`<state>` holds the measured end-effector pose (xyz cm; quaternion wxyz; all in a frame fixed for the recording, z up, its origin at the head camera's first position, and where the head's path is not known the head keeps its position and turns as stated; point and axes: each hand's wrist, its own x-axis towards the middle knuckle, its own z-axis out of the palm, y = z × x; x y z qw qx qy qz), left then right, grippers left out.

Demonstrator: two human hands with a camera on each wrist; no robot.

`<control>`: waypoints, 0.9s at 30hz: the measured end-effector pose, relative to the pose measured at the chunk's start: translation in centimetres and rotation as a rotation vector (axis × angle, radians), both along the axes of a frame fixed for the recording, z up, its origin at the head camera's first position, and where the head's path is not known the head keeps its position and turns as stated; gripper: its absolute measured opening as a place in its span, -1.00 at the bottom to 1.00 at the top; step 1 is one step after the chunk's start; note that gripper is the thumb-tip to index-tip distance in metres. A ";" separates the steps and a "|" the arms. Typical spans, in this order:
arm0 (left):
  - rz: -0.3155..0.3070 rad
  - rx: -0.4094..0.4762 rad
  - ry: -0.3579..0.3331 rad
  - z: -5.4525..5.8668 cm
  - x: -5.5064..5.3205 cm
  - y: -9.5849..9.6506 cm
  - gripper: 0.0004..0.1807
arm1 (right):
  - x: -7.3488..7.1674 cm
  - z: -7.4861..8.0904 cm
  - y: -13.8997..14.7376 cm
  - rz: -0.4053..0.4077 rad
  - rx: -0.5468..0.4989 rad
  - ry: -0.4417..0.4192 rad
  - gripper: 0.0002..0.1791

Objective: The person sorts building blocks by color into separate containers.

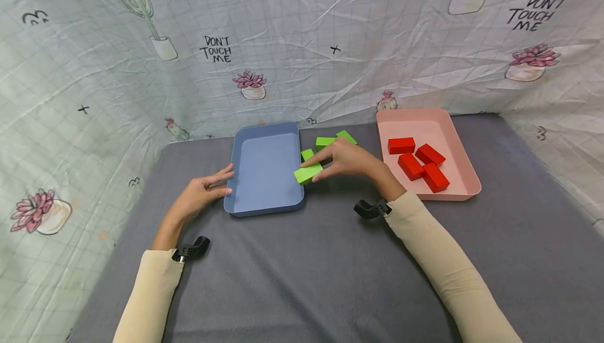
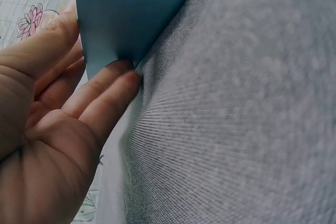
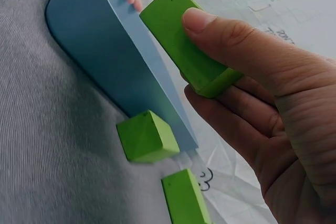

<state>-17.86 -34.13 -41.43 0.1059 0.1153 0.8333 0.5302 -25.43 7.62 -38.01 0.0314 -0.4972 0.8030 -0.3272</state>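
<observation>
My right hand (image 1: 346,159) pinches a green block (image 3: 181,40) between thumb and fingers, just above the right rim of the blue tray (image 1: 266,170). Two more green blocks, one close to the tray wall (image 3: 147,137) and one farther along (image 3: 185,198), rest on the cloth below that hand in the right wrist view. On the tray's other side, my left hand (image 1: 200,196) touches the left edge. In the left wrist view its fingers (image 2: 107,90) lie fairly straight against the outer wall, with the thumb at the rim.
To the right stands a pink tray (image 1: 460,170) with several red blocks (image 1: 401,146) in it. Another green block (image 1: 346,136) lies between the trays, behind the right hand. Grey cloth (image 1: 283,269) covers the table, and a printed curtain (image 1: 302,60) hangs behind it.
</observation>
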 end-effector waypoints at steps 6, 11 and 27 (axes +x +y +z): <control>0.009 -0.002 -0.007 0.0 0.1 0.3 -0.37 | 0.0 -0.1 -1.0 0.035 -0.007 0.009 -0.52; 0.008 -0.002 -0.010 -0.1 0.2 0.3 -0.36 | -0.2 -0.2 -1.8 0.048 -0.015 -0.010 -0.54; 0.024 0.051 -0.027 0.0 0.1 0.2 -0.36 | -0.8 -1.0 -4.9 0.148 0.009 -0.038 -0.53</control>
